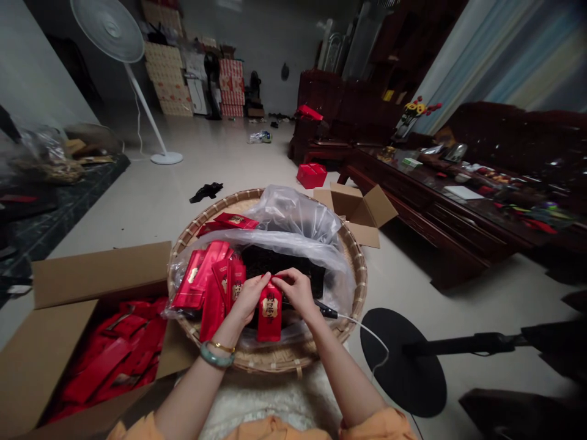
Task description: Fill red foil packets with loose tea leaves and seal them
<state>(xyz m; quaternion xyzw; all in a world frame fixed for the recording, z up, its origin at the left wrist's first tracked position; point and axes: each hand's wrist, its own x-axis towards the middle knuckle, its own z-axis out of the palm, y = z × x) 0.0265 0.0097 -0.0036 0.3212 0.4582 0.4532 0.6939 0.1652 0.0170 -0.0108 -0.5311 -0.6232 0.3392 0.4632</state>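
Red paper packet with gold emblem (269, 315) | held upright above round woven bamboo tray (293, 357) | left hand (247, 299), right hand (298, 292): fingers of both grasping its top edge | loose red packets (202, 287) beside it, on clear plastic bag (293, 214) | open brown cardboard box (92, 275) of red packets, left of tray

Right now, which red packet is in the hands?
The upright packet with the gold emblem, the only one held, pinched at its top by the left hand and right hand.
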